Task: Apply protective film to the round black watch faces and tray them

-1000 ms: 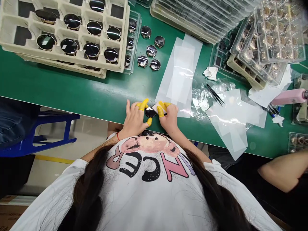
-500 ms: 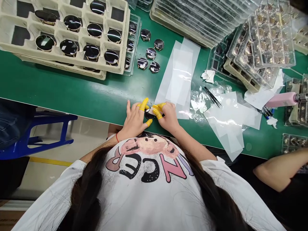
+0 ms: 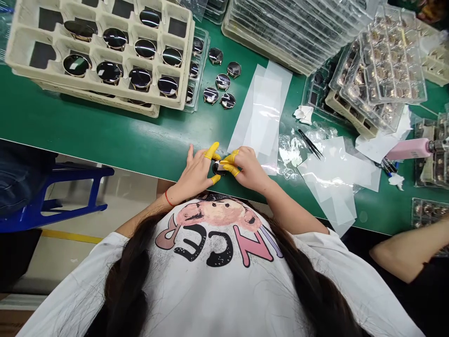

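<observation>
Clear film sheets point(image 3: 263, 112) beside right hand point(image 3: 248, 168)

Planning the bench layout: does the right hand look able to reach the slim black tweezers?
Probably yes: the right hand is busy at the round black disc, but the slim black tweezers lie nearby, with only crumpled clear film between them.

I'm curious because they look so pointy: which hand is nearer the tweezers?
The right hand is nearer, to the left of the tweezers in this view; the left hand is farther, past the round watch case.
</observation>
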The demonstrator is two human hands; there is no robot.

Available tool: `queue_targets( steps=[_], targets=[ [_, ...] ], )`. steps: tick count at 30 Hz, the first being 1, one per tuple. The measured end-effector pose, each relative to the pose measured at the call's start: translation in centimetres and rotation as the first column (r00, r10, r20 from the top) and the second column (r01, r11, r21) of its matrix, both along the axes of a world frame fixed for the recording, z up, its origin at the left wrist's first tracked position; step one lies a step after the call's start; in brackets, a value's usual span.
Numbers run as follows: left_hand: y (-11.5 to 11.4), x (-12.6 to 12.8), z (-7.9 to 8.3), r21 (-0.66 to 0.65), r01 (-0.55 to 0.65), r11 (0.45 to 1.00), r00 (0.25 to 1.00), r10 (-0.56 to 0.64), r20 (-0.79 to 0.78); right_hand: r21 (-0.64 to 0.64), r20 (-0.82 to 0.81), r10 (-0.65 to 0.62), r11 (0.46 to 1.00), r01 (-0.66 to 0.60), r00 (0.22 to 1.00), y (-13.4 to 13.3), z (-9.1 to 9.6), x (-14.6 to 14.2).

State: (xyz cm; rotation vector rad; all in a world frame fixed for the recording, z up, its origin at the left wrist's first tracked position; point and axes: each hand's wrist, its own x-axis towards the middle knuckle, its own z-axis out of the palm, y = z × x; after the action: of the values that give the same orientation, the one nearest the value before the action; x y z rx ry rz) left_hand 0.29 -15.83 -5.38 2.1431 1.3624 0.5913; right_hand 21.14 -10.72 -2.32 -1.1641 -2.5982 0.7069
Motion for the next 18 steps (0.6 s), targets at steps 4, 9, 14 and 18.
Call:
queue_targets(
  steps=[4, 9, 14, 18],
  targets=[
    [0.8, -0.6, 0.1, -0.016, 0.067, 0.998, 0.998, -0.067, -0.008, -0.034, 0.163, -0.074, 0.996, 0.080, 0.984, 1.3, 0.3, -1.9],
    [1.1, -0.6, 0.2, -0.020, 0.084, 0.996, 0.996, -0.085, -0.014, -0.006, 0.177, -0.072, 0.997, 0.075, 0.982, 2.9, -0.1, -2.4],
    [1.1, -0.7, 0.2, -0.026, 0.082, 0.996, 0.997, -0.082, 0.005, -0.001, 0.014, 0.007, 1.000, -0.007, 1.000, 2.8, 0.2, -0.3],
    [1.3, -0.8, 0.0, -0.043, 0.085, 0.995, 0.996, -0.083, 0.042, 0.006, 0.132, 0.214, 0.976, -0.217, 0.968, 2.4, 0.9, -0.3]
  ],
)
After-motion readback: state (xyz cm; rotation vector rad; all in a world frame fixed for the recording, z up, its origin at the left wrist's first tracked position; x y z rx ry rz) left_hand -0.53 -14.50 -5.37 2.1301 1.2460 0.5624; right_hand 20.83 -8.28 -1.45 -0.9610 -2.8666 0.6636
